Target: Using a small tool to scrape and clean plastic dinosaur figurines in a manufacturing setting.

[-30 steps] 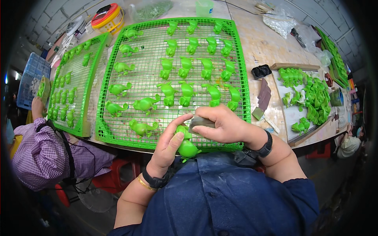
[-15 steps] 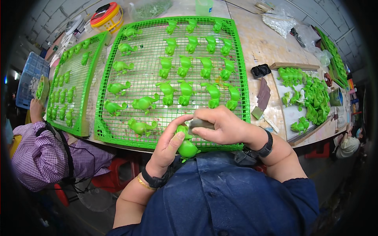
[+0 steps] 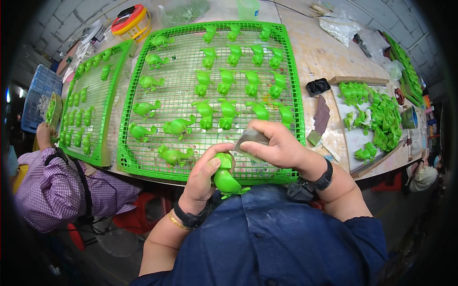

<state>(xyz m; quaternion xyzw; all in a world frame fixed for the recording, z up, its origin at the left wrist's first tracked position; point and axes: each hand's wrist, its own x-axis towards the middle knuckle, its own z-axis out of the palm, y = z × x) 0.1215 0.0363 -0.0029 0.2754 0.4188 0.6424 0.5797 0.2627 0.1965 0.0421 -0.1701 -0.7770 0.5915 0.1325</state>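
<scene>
Near the front edge of the large green mesh tray (image 3: 299, 95), my left hand (image 3: 201, 180) grips a glossy green chameleon figurine (image 3: 226, 182), thumb against its upper part. Up and to the right of the figurine, my right hand (image 3: 281, 145) pinches a grey, flat piece of sandpaper (image 3: 250, 144), which is apart from the figurine. Rows of similar green figurines (image 3: 178, 125) lie on the mesh beyond my hands. My right hand covers part of the tray's front right area.
To the right, a board (image 3: 344, 128) holds heaped green pieces, with a maroon strip (image 3: 321, 114) and a black object (image 3: 317, 86) nearby. On the left are a second mesh tray (image 3: 110, 90) and a co-worker's checked sleeve (image 3: 57, 186). A yellow-and-red bucket (image 3: 133, 27) stands at the back.
My right hand has lifted the sandpaper up and right, away from the figurine. More of the figurine now shows in my left hand, which has hardly moved.
</scene>
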